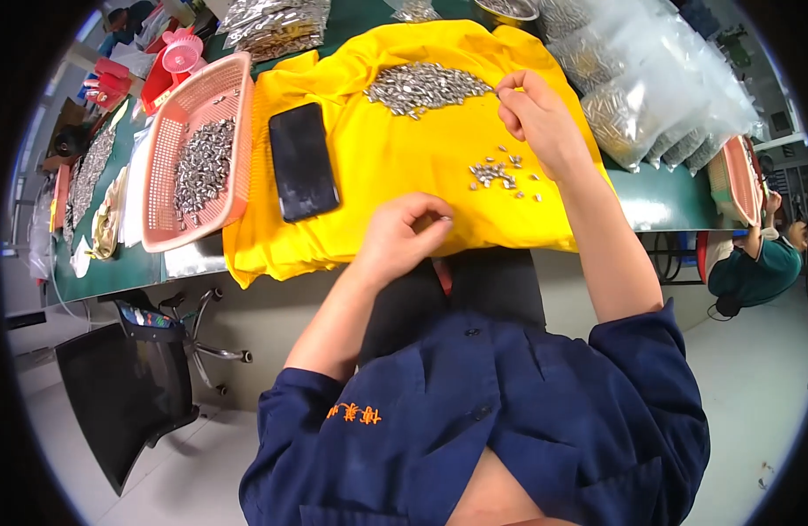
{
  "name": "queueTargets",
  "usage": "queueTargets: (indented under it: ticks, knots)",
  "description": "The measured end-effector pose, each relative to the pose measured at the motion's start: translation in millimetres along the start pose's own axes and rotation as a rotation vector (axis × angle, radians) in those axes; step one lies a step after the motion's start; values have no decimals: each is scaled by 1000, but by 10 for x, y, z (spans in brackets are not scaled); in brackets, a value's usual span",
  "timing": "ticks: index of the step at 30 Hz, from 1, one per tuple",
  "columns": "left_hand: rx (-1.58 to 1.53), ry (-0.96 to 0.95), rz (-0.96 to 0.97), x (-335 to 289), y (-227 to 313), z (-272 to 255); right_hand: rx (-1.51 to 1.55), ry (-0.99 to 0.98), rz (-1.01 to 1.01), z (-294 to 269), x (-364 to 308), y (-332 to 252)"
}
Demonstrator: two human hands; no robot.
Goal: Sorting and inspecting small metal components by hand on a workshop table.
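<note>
Quietly, a spread of small metal parts fills a green desk [128,268], arranged around a yellow cloth [386,162]. Left of the cloth, a pink perforated basket [161,188] holds a heap of silvery pieces [204,167], its raised walls probably there to stop them scattering. On the cloth's left side lies a black phone [305,162], flat and screen up, apparently put where it stays off the loose metal. At the cloth's near edge, the worker's left hand [405,235] is curled, thumb and forefinger almost together; a glint shows at the tips, but whether they clamp a piece cannot be told. Toward the cloth's far edge sits the main pile of metal pieces [426,88], the fabric likely keeping them from rolling. On the cloth's right part, a smaller cluster [493,174] lies apart from that pile, seemingly to keep the two lots distinct. The right hand [537,114] reaches over the cloth's far right, forefinger and thumb drawn close at the pile's edge, a grip suited to pieces so small; whether one is held is unclear. Right of the cloth, clear plastic bags [619,110] packed with metal parts stand massed together, perhaps to leave the fabric free.
</note>
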State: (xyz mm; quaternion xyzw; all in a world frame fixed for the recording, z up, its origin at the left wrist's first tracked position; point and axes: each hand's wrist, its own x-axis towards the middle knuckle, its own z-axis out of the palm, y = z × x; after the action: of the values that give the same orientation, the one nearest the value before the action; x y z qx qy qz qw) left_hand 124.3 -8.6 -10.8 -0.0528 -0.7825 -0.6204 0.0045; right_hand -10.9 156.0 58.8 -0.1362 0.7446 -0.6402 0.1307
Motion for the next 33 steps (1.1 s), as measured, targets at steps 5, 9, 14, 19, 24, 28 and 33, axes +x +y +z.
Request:
queueTargets:
  ticks: [5,9,14,19,24,28,33]
  knots:
    - [2,-27,172,-1,-42,-38,-92,-72,-52,395,431,-80]
    - [-17,-51,182,0,-23,-62,-74,-172,-11,462,591,-128]
    - [29,-43,212,-19,-41,-71,56,-136,97,232,664,67]
    - [-13,-9,78,-17,-7,-58,149,-150,82,-22,626,178]
    - [-203,98,-71,17,-73,-21,270,-141,41,-204,534,338]
    - [-92,272,-37,418,205,-88,334,-181,43,-263,486,307]
    - [-280,253,23,1298,482,20,459,-146,-1,-348,496,398]
